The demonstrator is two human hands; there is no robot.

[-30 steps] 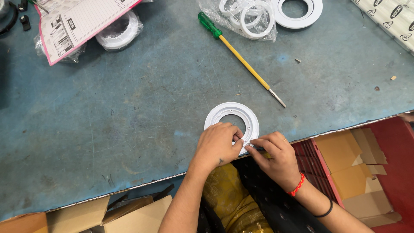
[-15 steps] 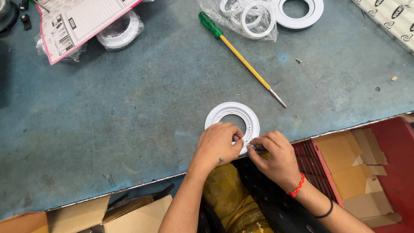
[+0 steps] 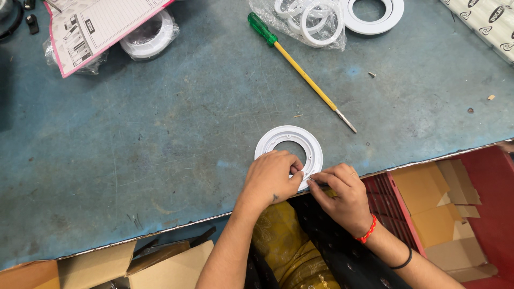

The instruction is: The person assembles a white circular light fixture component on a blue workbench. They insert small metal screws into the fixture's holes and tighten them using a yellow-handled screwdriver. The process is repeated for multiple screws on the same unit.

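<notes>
Both hands, left (image 3: 273, 179) and right (image 3: 342, 197), remain pinched shut on a small metal clip (image 3: 309, 179) at the white ring (image 3: 289, 147). Nothing has shifted near the tabletop's (image 3: 160, 150) front edge; fitting continues.

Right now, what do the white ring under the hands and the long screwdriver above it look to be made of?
White ring: looks like moulded plastic, matt white, with smooth even ridges. Screwdriver: translucent green handle, likely plastic; yellow shaft, seemingly a coating or sleeve over metal; bare grey tip looks like steel. Both hands, left hand and right hand, pinch the ring's near edge.

A green-handled screwdriver (image 3: 300, 67), bagged white rings (image 3: 313, 18), a printed pink-edged sheet (image 3: 101, 24), cardboard boxes (image 3: 433, 206) below the blue table (image 3: 134, 150).
</notes>
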